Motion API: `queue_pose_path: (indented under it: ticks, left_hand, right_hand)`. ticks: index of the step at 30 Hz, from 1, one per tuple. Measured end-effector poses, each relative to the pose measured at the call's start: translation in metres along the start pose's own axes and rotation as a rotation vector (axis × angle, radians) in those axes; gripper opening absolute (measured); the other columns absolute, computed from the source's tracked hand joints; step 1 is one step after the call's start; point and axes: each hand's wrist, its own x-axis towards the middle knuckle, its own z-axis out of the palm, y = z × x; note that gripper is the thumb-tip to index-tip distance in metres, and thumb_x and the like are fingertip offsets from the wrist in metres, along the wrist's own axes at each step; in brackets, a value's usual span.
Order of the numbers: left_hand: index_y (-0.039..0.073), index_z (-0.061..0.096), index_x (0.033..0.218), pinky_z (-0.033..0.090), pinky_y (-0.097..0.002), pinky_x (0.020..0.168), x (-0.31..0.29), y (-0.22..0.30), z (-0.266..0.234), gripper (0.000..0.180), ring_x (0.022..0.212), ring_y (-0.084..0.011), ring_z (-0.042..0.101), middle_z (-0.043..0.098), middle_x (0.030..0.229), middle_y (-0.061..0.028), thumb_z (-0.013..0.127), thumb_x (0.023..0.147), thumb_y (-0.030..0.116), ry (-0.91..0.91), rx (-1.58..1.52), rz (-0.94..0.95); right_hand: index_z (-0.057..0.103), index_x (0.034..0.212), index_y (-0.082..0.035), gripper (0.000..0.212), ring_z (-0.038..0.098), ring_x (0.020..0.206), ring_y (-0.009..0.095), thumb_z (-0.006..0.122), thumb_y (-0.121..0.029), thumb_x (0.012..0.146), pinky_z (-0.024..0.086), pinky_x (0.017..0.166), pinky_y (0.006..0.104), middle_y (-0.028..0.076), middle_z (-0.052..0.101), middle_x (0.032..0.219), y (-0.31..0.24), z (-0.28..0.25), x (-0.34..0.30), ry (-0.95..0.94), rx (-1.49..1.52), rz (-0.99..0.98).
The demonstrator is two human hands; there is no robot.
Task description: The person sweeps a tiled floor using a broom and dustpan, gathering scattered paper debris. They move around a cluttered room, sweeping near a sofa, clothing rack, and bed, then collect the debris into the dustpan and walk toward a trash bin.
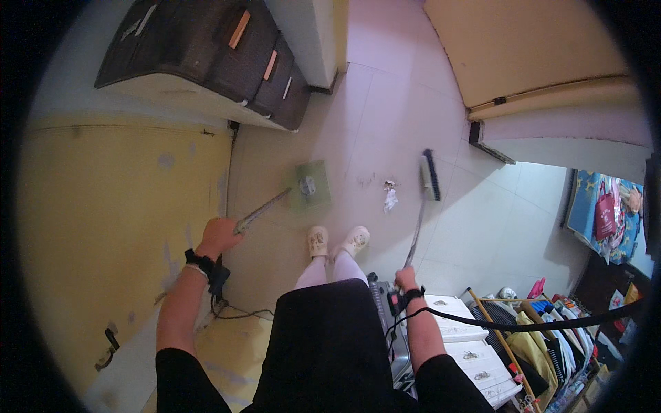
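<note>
My left hand (219,235) grips the long handle of a green dustpan (311,186), whose pan rests flat on the pale tiled floor ahead of my feet. My right hand (405,277) holds the metal handle of a broom (429,175); its dark bristle head sits on the floor to the right of the pan. Between pan and broom head lies a small crumpled white scrap (390,199) with some dark specks of dirt beside it. My two feet in light slippers (337,241) stand just behind the pan.
A dark wicker drawer unit (227,55) stands at the upper left. A yellow wall (117,227) runs along my left. A white cabinet (468,344) and a rack of clothes (551,330) fill the lower right. A cable (234,313) trails on the floor.
</note>
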Motion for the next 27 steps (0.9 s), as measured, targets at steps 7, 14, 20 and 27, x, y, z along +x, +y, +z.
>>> queue_pose_path:
  ticks: [7,14,20,27]
  left_hand:
    - [0.006,0.055,0.075,0.041,-0.0425,0.056,0.032,0.015,-0.024,0.025,0.063,-0.0343,0.053,0.055,0.067,-0.0163,0.056,0.064,0.028,0.082,-0.038,0.213]
    - [0.005,0.056,0.070,0.042,-0.0428,0.055,0.044,0.035,-0.035,0.022,0.063,-0.0337,0.053,0.055,0.067,-0.0154,0.055,0.063,0.026,0.066,-0.007,0.219]
    - [0.005,0.058,0.070,0.044,-0.0420,0.056,0.040,0.048,-0.029,0.021,0.063,-0.0336,0.054,0.056,0.067,-0.0164,0.055,0.063,0.025,0.107,-0.038,0.245]
    - [0.002,0.061,0.071,0.046,-0.0400,0.059,0.039,0.058,-0.026,0.020,0.066,-0.0322,0.057,0.058,0.072,-0.0167,0.056,0.064,0.020,0.022,0.003,0.177]
  right_hand:
    - [0.042,0.088,-0.001,0.024,0.044,0.039,0.017,0.049,0.004,0.066,0.036,0.032,0.0298,0.008,0.044,0.057,-0.015,-0.031,-0.104,-0.023,1.504,0.597]
    - [0.043,0.080,-0.002,0.014,0.044,0.037,0.020,0.049,-0.001,0.068,0.037,0.032,0.0321,0.008,0.043,0.051,-0.004,-0.057,-0.120,0.021,1.704,0.877]
    - [0.052,0.054,-0.003,0.013,0.048,0.042,0.020,0.049,-0.007,0.066,0.038,0.040,0.0328,0.008,0.050,0.051,-0.052,-0.035,-0.018,0.464,0.893,-0.230]
    - [0.051,0.057,0.001,0.009,0.045,0.041,0.017,0.048,-0.004,0.064,0.034,0.038,0.0292,0.008,0.049,0.050,-0.112,-0.099,-0.030,-0.199,1.557,0.371]
